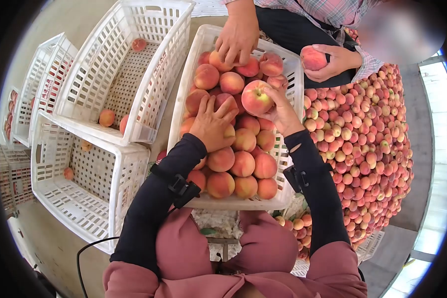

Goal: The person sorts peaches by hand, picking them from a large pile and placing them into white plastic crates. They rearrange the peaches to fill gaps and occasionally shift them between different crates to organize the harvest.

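Note:
A white plastic crate (236,204) full of peaches (244,164) stands in front of me. My left hand (213,126) lies on the peaches in its middle, palm down, fingers spread and touching the fruit. Slightly above the layer, my right hand (284,113) grips a large red and yellow peach (257,98) near the crate's right side; its fingers are partly behind the fruit. Across from me, another person's hand (239,32) reaches onto peaches at the far end. That person's other hand (333,63) holds a peach (313,58) beyond the crate's right rim.
At the left, a white crate (156,69) with a few peaches rests against a lower crate (79,196). More crates (52,74) stand farther left. A large heap of peaches (362,144) fills the right side. A black cable (79,263) hangs at lower left.

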